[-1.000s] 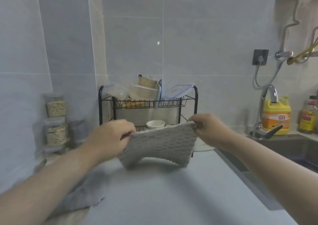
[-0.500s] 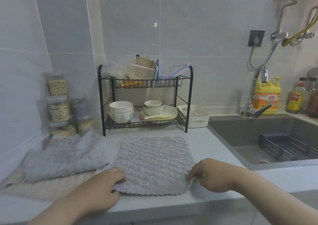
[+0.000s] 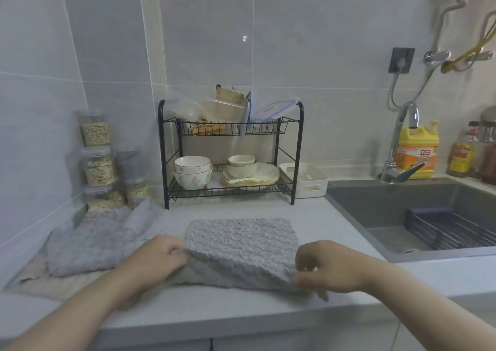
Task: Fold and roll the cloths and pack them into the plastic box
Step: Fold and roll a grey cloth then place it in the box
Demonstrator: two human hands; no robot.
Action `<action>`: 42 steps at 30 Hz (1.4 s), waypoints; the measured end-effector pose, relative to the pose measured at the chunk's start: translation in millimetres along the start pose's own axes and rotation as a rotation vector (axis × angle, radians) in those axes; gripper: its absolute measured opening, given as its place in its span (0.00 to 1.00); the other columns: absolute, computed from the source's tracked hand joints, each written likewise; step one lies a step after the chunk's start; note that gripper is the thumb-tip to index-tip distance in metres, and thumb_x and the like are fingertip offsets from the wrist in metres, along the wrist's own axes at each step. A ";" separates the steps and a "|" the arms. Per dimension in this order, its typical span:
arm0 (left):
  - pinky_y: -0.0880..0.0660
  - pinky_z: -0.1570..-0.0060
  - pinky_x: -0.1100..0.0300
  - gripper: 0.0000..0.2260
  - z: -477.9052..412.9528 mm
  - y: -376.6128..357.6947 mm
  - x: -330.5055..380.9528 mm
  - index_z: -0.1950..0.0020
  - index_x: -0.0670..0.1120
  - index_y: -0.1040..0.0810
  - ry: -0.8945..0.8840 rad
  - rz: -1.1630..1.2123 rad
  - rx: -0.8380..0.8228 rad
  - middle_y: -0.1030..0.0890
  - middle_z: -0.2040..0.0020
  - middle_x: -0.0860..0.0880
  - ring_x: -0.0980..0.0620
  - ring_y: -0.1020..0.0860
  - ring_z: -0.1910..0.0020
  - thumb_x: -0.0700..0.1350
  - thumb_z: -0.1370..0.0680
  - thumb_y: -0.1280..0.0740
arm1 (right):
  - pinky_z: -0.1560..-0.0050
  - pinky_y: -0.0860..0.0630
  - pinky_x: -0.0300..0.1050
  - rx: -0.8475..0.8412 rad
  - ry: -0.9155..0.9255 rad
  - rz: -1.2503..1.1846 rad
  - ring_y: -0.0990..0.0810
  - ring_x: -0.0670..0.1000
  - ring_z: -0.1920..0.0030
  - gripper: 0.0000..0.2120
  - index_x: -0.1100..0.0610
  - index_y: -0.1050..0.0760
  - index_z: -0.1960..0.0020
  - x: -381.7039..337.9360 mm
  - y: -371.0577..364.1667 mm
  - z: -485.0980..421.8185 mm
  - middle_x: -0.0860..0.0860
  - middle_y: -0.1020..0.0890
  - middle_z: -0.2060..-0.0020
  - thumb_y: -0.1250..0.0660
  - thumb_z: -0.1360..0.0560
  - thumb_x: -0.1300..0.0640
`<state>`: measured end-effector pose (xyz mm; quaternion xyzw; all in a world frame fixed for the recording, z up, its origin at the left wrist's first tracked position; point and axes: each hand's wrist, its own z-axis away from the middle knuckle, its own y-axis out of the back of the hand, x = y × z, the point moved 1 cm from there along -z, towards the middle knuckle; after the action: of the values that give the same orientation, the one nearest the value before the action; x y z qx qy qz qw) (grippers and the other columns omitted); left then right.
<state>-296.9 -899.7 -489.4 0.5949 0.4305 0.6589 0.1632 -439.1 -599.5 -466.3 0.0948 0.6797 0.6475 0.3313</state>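
Grey cloth (image 3: 241,239): soft, light, limp — flat on the counter (image 3: 214,313), near edge raised.
Left hand (image 3: 158,262): I pinch its near-left corner.
Right hand (image 3: 327,267): pinches the near-right corner.
Grip: corners — middle would sag.

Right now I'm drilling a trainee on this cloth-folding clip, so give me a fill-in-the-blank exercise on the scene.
1. The left hand and right hand pinch the ___ corners of the grey cloth.
2. The white plastic box stands ___ of the dish rack.
3. The spare cloths lie ___ of the grey cloth.
Missing: near; right; left.
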 end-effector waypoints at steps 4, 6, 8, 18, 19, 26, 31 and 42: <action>0.36 0.73 0.62 0.09 -26.5 0.0 9.2 0.65 0.45 0.27 0.063 0.093 0.024 0.30 0.71 0.47 0.52 0.32 0.74 0.40 0.25 0.35 | 0.58 0.26 0.36 0.078 0.037 -0.009 0.23 0.46 0.54 0.17 0.47 0.27 0.49 -22.1 -19.7 -11.8 0.43 0.23 0.53 0.31 0.31 0.39; 0.36 0.76 0.64 0.10 -41.1 1.2 14.0 0.66 0.44 0.28 0.069 0.078 0.074 0.30 0.72 0.47 0.53 0.31 0.74 0.40 0.25 0.35 | 0.66 0.29 0.33 0.112 0.028 -0.002 0.23 0.49 0.58 0.05 0.48 0.29 0.55 -23.7 -18.0 -27.8 0.44 0.24 0.59 0.34 0.29 0.50; 0.41 0.75 0.62 0.14 -58.4 2.4 14.2 0.69 0.46 0.33 0.078 0.044 0.129 0.33 0.74 0.50 0.53 0.34 0.75 0.42 0.25 0.34 | 0.70 0.34 0.31 0.134 -0.037 -0.012 0.26 0.47 0.63 0.04 0.50 0.29 0.62 -10.6 -6.6 -47.9 0.45 0.26 0.66 0.36 0.30 0.58; 0.42 0.70 0.59 0.13 -134.1 -12.7 -12.0 0.67 0.46 0.37 0.222 -0.258 0.083 0.34 0.68 0.50 0.51 0.35 0.69 0.44 0.23 0.38 | 0.61 0.32 0.45 0.260 -0.189 -0.124 0.26 0.56 0.58 0.11 0.63 0.25 0.59 48.8 5.0 -162.8 0.55 0.23 0.63 0.39 0.23 0.57; 0.41 0.70 0.60 0.12 -137.9 -13.9 -12.6 0.66 0.47 0.36 0.223 -0.311 0.072 0.33 0.67 0.50 0.52 0.33 0.68 0.44 0.23 0.39 | 0.60 0.31 0.45 0.250 -0.190 -0.083 0.25 0.57 0.57 0.12 0.64 0.25 0.58 52.9 2.8 -169.4 0.57 0.22 0.62 0.39 0.23 0.56; 0.30 0.62 0.59 0.08 -152.0 -20.3 -19.3 0.49 0.48 0.26 0.225 -0.506 0.011 0.25 0.55 0.50 0.50 0.25 0.55 0.40 0.27 0.40 | 0.51 0.27 0.43 0.218 -0.188 0.083 0.23 0.55 0.51 0.13 0.60 0.21 0.50 65.9 -6.1 -193.6 0.54 0.18 0.50 0.37 0.22 0.51; 0.25 0.46 0.55 0.16 -157.4 -21.5 -19.6 0.40 0.48 0.26 0.157 -0.597 -0.013 0.26 0.40 0.50 0.50 0.25 0.45 0.41 0.27 0.40 | 0.50 0.28 0.45 0.283 -0.187 0.131 0.24 0.57 0.48 0.12 0.57 0.24 0.51 77.4 -17.7 -197.0 0.54 0.19 0.52 0.40 0.20 0.49; 0.39 0.32 0.59 0.17 -125.9 -23.7 6.6 0.30 0.50 0.29 -0.184 -0.474 0.168 0.31 0.29 0.54 0.52 0.34 0.30 0.47 0.18 0.44 | 0.35 0.33 0.51 0.363 -0.076 0.337 0.32 0.57 0.33 0.19 0.54 0.31 0.33 59.8 -22.1 -177.2 0.54 0.31 0.32 0.46 0.20 0.48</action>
<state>-421.9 -928.3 -493.4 0.5463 0.5943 0.5075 0.3013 -579.6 -714.2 -517.0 0.2891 0.7464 0.5570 0.2215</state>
